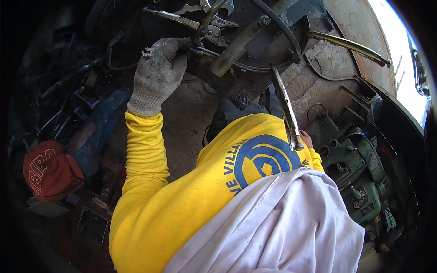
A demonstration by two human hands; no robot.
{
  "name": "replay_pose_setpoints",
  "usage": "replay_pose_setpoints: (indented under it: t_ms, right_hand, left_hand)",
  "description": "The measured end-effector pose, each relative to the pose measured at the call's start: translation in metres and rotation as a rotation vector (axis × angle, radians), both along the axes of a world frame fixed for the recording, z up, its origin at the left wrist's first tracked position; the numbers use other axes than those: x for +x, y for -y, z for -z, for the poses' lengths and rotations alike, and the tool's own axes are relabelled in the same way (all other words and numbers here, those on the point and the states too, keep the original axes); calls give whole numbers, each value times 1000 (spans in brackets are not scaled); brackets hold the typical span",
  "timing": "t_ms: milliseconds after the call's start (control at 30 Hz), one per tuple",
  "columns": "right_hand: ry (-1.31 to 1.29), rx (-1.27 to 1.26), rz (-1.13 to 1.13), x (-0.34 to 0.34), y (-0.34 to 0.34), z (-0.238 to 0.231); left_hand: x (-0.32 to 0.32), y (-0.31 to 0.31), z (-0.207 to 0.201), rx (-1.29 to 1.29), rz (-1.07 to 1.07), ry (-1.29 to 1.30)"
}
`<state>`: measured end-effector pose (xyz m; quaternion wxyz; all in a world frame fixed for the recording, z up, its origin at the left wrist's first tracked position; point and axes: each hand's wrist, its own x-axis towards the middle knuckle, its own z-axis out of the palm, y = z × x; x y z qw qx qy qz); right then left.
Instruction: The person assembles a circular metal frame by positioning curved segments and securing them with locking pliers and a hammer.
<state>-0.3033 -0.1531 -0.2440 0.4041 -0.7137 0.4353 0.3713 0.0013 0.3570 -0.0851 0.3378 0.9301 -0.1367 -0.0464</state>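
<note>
My left hand [159,73], in a dirty knitted glove, is raised at the left end of a thin metal rod [205,53]. Its fingers are curled closed; the glove hides what lies in them. Just above are locking pliers [177,19] clamped on the metalwork. A flat steel bar [248,43] crosses a curved metal ring [291,38] there. Two more locking pliers hang on the ring: one handle [350,45] points right, another handle [286,107] points down toward me. My right hand [306,138] is bare, low behind that handle, mostly hidden by it and my shirt.
A green machine [353,159] stands on the right. At the left are a red cap [52,170] and blue denim [98,132], possibly a crouching person, among dark metal scrap. A cable [330,77] crosses the cracked concrete floor [325,59]. Pale cloth [273,223] drapes over my shirt.
</note>
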Motion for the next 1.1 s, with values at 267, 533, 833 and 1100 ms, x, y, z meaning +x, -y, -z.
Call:
replay_pose_setpoints:
  t_ms: [267, 533, 833, 1100]
  right_hand:
    - [-34, -11, 21, 0, -5, 6]
    - [22, -22, -104, -1, 10, 27]
    - [8, -93, -188, 14, 7, 23]
    - [43, -45, -68, 17, 4, 9]
  left_hand:
    - [-10, 7, -17, 266, 144, 278]
    - [-22, 27, 0, 435, 218, 263]
    - [-36, 41, 5, 614, 136, 112]
    - [-35, 39, 8, 680, 174, 136]
